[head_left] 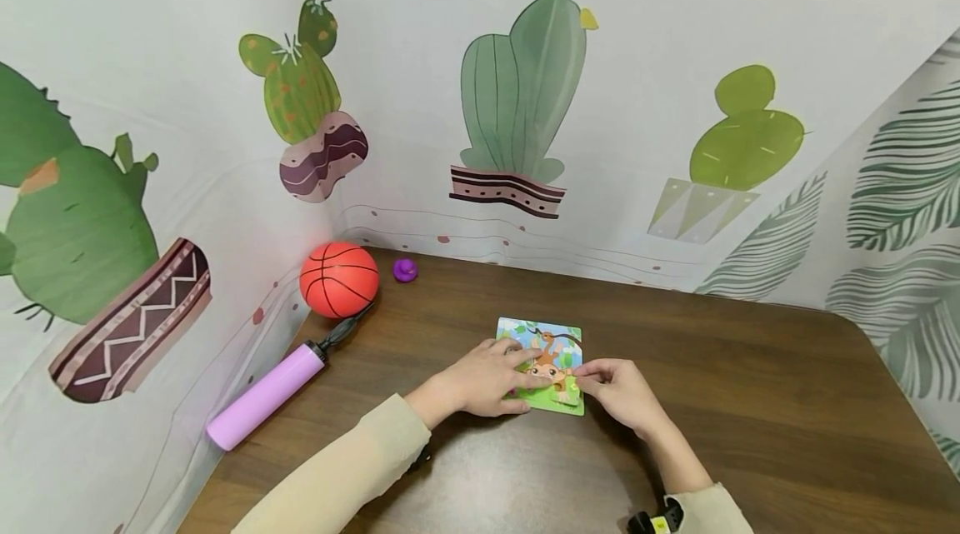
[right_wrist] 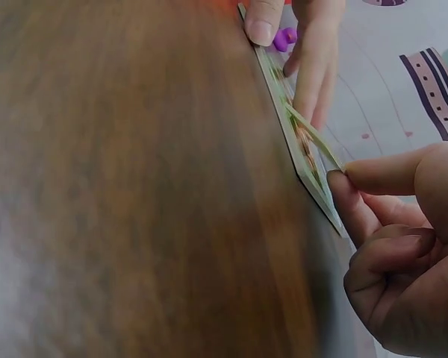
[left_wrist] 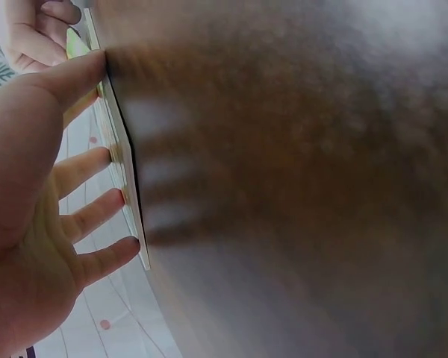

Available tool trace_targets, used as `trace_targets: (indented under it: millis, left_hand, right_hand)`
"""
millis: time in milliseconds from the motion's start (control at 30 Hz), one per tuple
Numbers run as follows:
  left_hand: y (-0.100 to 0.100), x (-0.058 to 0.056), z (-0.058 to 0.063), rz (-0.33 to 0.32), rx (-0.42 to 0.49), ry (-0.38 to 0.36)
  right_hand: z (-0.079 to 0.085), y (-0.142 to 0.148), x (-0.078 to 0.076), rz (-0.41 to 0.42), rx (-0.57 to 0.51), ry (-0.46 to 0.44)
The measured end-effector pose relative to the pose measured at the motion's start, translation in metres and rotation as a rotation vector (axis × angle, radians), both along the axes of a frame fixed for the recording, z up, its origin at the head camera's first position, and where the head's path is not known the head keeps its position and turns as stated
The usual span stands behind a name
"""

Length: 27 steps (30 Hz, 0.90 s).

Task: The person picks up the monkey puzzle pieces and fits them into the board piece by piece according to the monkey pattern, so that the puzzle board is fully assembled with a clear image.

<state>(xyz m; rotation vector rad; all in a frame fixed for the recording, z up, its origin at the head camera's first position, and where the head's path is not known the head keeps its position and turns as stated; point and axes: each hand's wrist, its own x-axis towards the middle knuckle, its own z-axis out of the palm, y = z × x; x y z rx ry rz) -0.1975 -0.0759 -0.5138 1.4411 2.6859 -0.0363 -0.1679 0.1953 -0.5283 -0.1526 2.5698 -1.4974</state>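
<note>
A square puzzle board (head_left: pixel 517 327) with a monkey picture lies flat on the table. My left hand (head_left: pixel 489 378) rests across its left and middle part, fingers spread; in the left wrist view the fingertips (left_wrist: pixel 119 197) press on the board and the thumb is at its near edge. Thumb and forefinger of my right hand (head_left: pixel 618 392) pinch the outer edge of a thin green puzzle piece (right_wrist: pixel 318 139). That piece slants up from the board at the lower right, its inner edge still down at the board. The left fingers hide part of the picture.
On the brown wooden table (head_left: pixel 750 384), an orange-red basketball (head_left: pixel 339 279) sits at the back left beside a small purple rubber duck (head_left: pixel 405 270). A lilac hand pump (head_left: pixel 266 395) lies along the left edge. A cactus-printed cloth (head_left: pixel 405 101) hangs behind.
</note>
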Motion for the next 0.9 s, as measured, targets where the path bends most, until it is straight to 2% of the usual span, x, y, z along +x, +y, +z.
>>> trace_targets:
  millis: [200,500,700,900]
  left_hand:
    - [-0.0007,0.0003,-0.0020,-0.011,0.002,-0.009]
    - [0.0010,0.0019,0.0014,0.026,-0.014,-0.055]
    - [0.0020,0.0018,0.0028,0.026,-0.021,-0.050]
    - [0.0013,0.0017,0.0032,0.028,-0.025,-0.054]
  right_hand:
    - [0.0004,-0.0048,-0.0003,-0.006,0.009,-0.018]
    - [0.0020,-0.0084,-0.0019,0.014,0.071,0.018]
    - [0.0076,-0.0051,0.0003,0.063,0.196,0.049]
    - [0.0078,-0.0007,0.0020,0.152,0.276,0.087]
